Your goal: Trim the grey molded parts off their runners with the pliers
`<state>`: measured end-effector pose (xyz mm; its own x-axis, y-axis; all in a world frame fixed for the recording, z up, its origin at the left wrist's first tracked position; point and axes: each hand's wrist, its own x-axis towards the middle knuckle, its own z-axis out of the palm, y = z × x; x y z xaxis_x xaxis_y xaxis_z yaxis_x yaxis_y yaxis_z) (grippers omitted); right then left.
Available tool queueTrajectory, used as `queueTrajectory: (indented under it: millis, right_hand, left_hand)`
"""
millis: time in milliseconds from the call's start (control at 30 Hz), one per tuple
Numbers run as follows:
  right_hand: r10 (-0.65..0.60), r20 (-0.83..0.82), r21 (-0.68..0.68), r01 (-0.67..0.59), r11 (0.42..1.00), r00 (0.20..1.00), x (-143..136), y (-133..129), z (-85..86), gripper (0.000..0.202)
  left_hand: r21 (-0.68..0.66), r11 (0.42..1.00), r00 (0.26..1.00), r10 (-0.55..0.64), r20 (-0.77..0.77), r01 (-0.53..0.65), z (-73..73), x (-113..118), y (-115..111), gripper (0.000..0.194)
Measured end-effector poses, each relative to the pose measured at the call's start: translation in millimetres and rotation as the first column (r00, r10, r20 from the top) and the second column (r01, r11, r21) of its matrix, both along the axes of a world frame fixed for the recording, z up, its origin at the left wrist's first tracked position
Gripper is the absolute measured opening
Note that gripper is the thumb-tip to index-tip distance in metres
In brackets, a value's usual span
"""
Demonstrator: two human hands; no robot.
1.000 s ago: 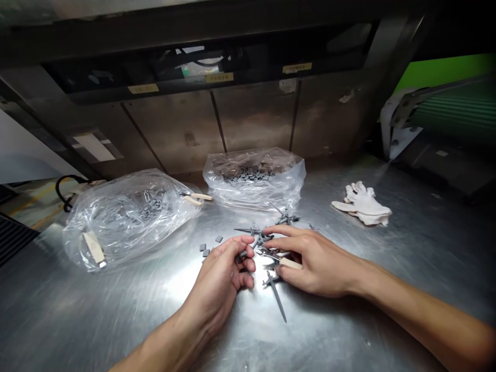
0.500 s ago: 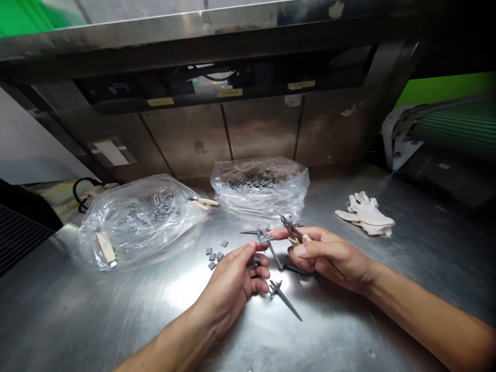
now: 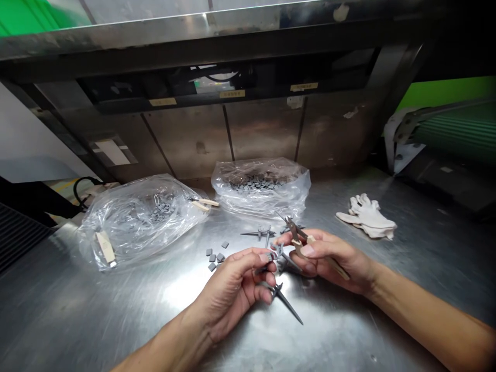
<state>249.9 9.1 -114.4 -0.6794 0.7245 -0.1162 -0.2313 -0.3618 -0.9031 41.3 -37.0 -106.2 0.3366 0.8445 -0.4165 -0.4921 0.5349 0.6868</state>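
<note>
Cutting nippers [image 3: 296,238] with beige handles lie in my right hand [image 3: 335,256], its fingers closed round them and their jaws pointing up and away from me. My left hand [image 3: 236,289] pinches a small grey plastic piece [image 3: 270,257] between thumb and fingers. A grey plastic sprue [image 3: 285,256] with a long spike lies between the two hands, near my right fingertips; whether it joins the pinched piece I cannot tell. Below my left fingers a spiked sprue [image 3: 290,307] rests on the metal table. Another sprue [image 3: 258,233] lies just beyond the hands.
Several loose grey square pieces [image 3: 220,257] lie left of my hands. Behind are two clear plastic bags, left [image 3: 127,227] and middle [image 3: 263,201], with grey pieces inside. A second pair of nippers [image 3: 205,203] touches the left bag. White gloves [image 3: 370,217] lie at right.
My left hand has shifted slightly right and nearer to me with its piece. The sprue between my hands has moved right and tilted. The right hand keeps the nippers.
</note>
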Motion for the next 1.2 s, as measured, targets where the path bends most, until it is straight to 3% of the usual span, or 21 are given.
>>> queueTrajectory:
  millis: [100,200,267,533,767,1200]
  right_hand:
    - [-0.123,0.141,0.167,0.099,0.981,0.982,2.3,-4.9,6.5,0.045]
    - [-0.295,0.202,0.433,0.185,0.882,0.934,5.1,-11.5,11.2,0.04]
    - [-0.314,0.211,0.518,0.167,0.839,0.926,5.5,-15.7,13.4,0.038]
    - [-0.124,0.396,0.529,-0.116,0.841,0.91,-9.1,-23.0,17.2,0.025]
    - [-0.167,0.501,0.522,-0.142,0.841,0.849,-10.3,-21.9,15.5,0.022]
    - [-0.349,0.532,0.713,-0.186,0.676,0.772,-5.5,-17.9,9.9,0.008]
  left_hand:
    - [-0.007,0.998,0.998,0.057,-0.017,-0.057,0.3,0.3,0.2,0.01]
    - [0.015,0.989,0.988,0.145,-0.048,-0.145,0.7,-0.7,1.5,0.016]
    - [0.03,0.982,0.981,0.186,-0.05,-0.185,0.8,-1.5,2.5,0.016]
    - [0.032,0.962,0.961,0.274,-0.033,-0.273,3.2,-1.1,3.2,0.018]
    - [0.058,0.957,0.955,0.288,-0.069,-0.285,2.7,-0.6,4.5,0.017]
    - [0.143,0.96,0.959,0.258,-0.114,-0.241,3.7,3.5,0.8,0.017]
